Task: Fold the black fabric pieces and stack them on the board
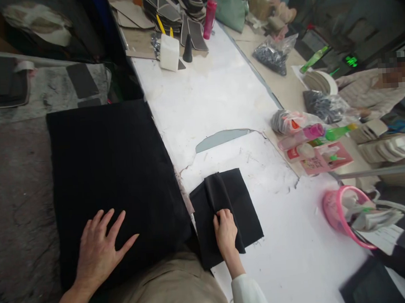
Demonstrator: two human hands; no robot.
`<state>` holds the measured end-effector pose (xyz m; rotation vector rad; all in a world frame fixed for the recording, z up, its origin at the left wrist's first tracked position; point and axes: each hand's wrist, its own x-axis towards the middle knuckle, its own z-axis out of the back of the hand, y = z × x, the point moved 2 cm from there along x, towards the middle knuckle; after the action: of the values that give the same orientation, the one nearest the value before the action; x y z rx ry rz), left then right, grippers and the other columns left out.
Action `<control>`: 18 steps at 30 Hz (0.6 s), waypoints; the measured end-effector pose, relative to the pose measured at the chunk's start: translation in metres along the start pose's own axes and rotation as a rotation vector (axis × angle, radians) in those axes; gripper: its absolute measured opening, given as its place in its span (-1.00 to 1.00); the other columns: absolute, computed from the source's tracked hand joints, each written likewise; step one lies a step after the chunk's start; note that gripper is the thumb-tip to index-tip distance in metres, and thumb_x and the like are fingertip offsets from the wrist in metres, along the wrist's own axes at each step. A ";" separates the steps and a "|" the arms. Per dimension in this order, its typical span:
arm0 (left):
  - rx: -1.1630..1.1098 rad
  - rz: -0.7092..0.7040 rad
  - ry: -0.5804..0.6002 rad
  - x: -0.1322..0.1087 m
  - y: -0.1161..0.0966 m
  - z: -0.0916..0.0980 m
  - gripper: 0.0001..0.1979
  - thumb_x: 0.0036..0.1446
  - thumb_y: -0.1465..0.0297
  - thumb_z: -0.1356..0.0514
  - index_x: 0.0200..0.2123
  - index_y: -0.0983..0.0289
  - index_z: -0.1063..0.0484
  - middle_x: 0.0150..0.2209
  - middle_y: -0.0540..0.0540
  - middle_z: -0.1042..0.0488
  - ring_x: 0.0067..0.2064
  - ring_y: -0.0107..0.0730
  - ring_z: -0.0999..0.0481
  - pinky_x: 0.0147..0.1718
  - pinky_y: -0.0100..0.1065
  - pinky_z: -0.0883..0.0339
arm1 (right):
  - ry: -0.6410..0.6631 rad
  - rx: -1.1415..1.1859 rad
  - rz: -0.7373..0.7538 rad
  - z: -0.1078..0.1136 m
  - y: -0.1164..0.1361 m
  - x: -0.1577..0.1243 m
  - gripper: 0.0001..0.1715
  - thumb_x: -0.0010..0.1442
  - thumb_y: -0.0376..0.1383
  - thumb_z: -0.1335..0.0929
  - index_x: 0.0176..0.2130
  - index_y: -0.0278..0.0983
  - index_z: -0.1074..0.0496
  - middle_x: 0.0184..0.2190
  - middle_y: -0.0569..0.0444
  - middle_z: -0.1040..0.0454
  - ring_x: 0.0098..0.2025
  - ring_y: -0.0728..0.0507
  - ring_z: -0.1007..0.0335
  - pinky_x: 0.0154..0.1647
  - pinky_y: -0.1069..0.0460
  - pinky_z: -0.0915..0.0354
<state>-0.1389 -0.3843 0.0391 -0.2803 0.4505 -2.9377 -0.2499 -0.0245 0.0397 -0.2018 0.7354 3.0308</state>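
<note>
A large black sheet of fabric (pixel 110 161) lies flat at the left, draped between the grey surface and the white table. My left hand (pixel 100 247) rests on its lower part with the fingers spread. On the white table, a smaller stack of black fabric pieces (pixel 242 204) lies at a slant, with a folded piece (pixel 216 189) on top. My right hand (pixel 226 230) has its fingers curled on that folded piece, pinching it. The fingertips are partly hidden by the hand.
The white table (pixel 212 91) has a torn covering. A pink basket (pixel 343 216) with papers stands at the right. Beyond it are bottles (pixel 306 136), a black cone (pixel 187 49) and a white block (pixel 169 52). A person (pixel 373 88) sits across at the far right.
</note>
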 end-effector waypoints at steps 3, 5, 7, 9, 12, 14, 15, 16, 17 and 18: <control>0.017 -0.008 0.020 0.002 -0.001 0.003 -0.30 0.18 0.01 -0.09 0.29 0.23 -0.14 0.34 0.30 -0.05 0.38 0.20 0.05 0.30 0.25 0.10 | 0.006 0.077 -0.038 0.010 -0.009 0.003 -0.73 0.31 -0.15 -0.20 -0.32 -0.22 -0.34 -0.32 0.03 -0.39 -0.36 -0.14 -0.35 -0.34 -0.01 -0.28; 0.024 -0.010 0.043 0.003 0.000 0.006 -0.30 0.19 -0.02 -0.05 0.28 0.26 -0.16 0.34 0.32 -0.06 0.38 0.20 0.04 0.30 0.24 0.10 | 0.003 0.157 -0.070 0.027 -0.011 0.006 -0.71 0.33 -0.11 -0.20 -0.30 -0.24 -0.33 -0.39 0.09 -0.38 -0.44 -0.08 -0.31 -0.39 0.03 -0.26; 0.031 -0.014 0.063 0.003 0.001 0.008 -0.29 0.20 -0.04 -0.01 0.27 0.28 -0.17 0.33 0.33 -0.07 0.37 0.20 0.03 0.30 0.23 0.10 | -0.017 0.292 -0.122 0.052 -0.010 0.009 -0.68 0.33 -0.06 -0.22 -0.28 -0.24 -0.32 -0.46 0.14 -0.35 -0.46 -0.06 -0.27 -0.43 0.07 -0.22; 0.035 -0.020 0.075 0.005 0.002 0.010 -0.30 0.21 -0.06 0.02 0.26 0.27 -0.18 0.33 0.32 -0.07 0.37 0.22 0.01 0.29 0.25 0.09 | -0.058 0.448 -0.183 0.083 -0.006 0.011 -0.66 0.30 -0.02 -0.27 -0.27 -0.24 -0.33 -0.51 0.19 -0.31 -0.48 -0.04 -0.22 -0.46 0.08 -0.18; 0.014 -0.008 0.070 0.011 -0.002 0.018 -0.36 0.24 -0.02 0.02 0.24 0.24 -0.21 0.32 0.29 -0.11 0.36 0.21 -0.02 0.28 0.26 0.05 | -0.061 0.726 -0.286 0.126 0.007 0.009 -0.67 0.25 0.00 -0.34 -0.24 -0.22 -0.35 -0.50 0.21 -0.33 -0.48 -0.03 -0.22 -0.47 0.09 -0.19; -0.045 0.025 0.041 0.018 -0.014 0.028 -0.44 0.26 0.06 -0.03 0.21 0.25 -0.25 0.28 0.29 -0.17 0.35 0.15 -0.05 0.30 0.18 0.01 | 0.008 0.999 -0.374 0.145 0.020 0.003 -0.70 0.22 -0.03 -0.37 -0.20 -0.19 -0.36 -0.41 0.17 -0.43 -0.42 -0.05 -0.32 -0.41 0.08 -0.28; -0.097 0.043 0.029 0.022 -0.025 0.034 -0.47 0.26 0.10 -0.06 0.20 0.26 -0.27 0.25 0.29 -0.21 0.34 0.10 -0.09 0.30 0.13 -0.02 | 0.048 1.126 -0.416 0.151 0.028 0.000 -0.71 0.21 -0.05 -0.40 -0.17 -0.17 -0.37 -0.34 0.14 -0.47 -0.36 -0.08 -0.38 -0.35 0.06 -0.34; -0.167 0.063 0.033 0.026 -0.040 0.039 -0.49 0.26 0.13 -0.09 0.18 0.26 -0.29 0.21 0.27 -0.26 0.32 0.05 -0.14 0.30 0.08 -0.05 | 0.082 1.232 -0.450 0.155 0.035 -0.004 -0.70 0.19 -0.08 -0.42 -0.14 -0.16 -0.38 -0.27 0.11 -0.50 -0.29 -0.10 -0.43 -0.28 0.03 -0.38; -0.262 0.072 0.067 0.029 -0.057 0.042 -0.52 0.25 0.14 -0.11 0.16 0.23 -0.32 0.18 0.24 -0.31 0.27 0.01 -0.22 0.28 0.05 -0.09 | 0.107 1.307 -0.478 0.158 0.041 -0.007 -0.68 0.18 -0.10 -0.43 -0.10 -0.15 -0.39 -0.20 0.09 -0.52 -0.22 -0.13 -0.46 -0.21 0.00 -0.41; -0.376 0.083 0.139 0.033 -0.078 0.044 -0.54 0.24 0.14 -0.13 0.14 0.19 -0.34 0.15 0.19 -0.35 0.22 -0.04 -0.30 0.25 0.02 -0.15 | 0.117 1.355 -0.500 0.159 0.046 -0.010 -0.65 0.17 -0.11 -0.44 -0.07 -0.13 -0.39 -0.15 0.08 -0.53 -0.17 -0.14 -0.47 -0.16 -0.02 -0.43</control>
<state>-0.1711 -0.3291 0.1098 -0.0958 1.0111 -2.7838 -0.2611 0.0074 0.2022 -0.4042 2.0710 1.5612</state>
